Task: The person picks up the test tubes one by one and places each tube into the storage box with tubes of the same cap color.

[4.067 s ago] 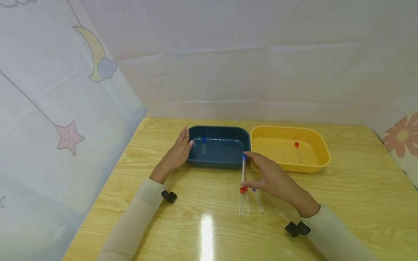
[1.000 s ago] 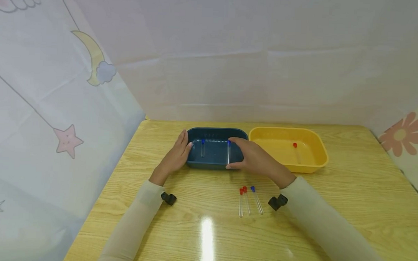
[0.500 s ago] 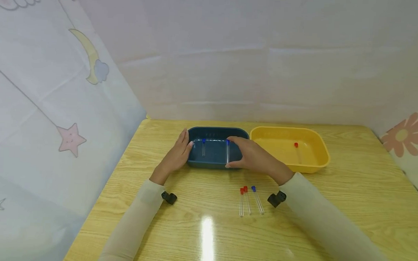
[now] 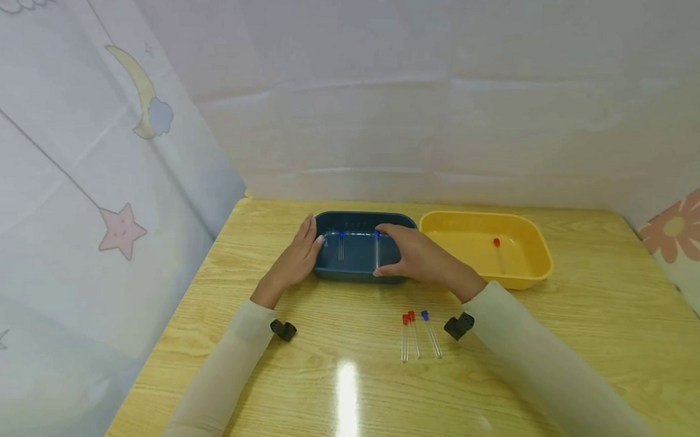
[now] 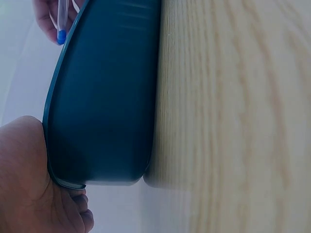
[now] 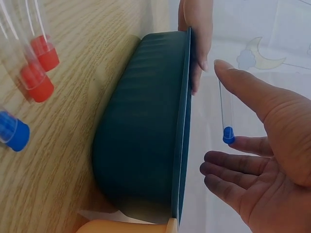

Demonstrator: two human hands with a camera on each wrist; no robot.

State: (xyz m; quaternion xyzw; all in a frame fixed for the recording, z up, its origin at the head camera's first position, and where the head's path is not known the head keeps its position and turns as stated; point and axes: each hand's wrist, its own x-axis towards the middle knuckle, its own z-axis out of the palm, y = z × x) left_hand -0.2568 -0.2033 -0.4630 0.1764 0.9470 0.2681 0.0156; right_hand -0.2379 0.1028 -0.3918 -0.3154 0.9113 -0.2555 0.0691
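My right hand [image 4: 421,254] pinches a clear test tube with a blue cap [image 6: 228,133] lengthwise between thumb and forefinger, at its two ends. It is above the right part of the dark blue basin [image 4: 359,277]; in the right wrist view the tube stays apart from the rim. My left hand [image 4: 293,260] grips the basin's left end, the thumb at the rim and the fingers along the outside. Another blue-capped tube [image 4: 341,247] lies inside the basin. On the table are two red-capped tubes [image 4: 405,339] and one blue-capped tube [image 4: 431,335].
A yellow basin [image 4: 541,276] stands right beside the dark blue one, with a red-capped tube [image 4: 497,243] inside. The wooden table [image 4: 346,334] meets a pale cloth backdrop behind. Black wrist cameras [image 4: 459,326] sit on both sleeves.
Over the earlier frames, my right hand carries the blue-capped tube from beside the basin's right front corner to over the basin, lately drifting slightly left. The left hand keeps its place.
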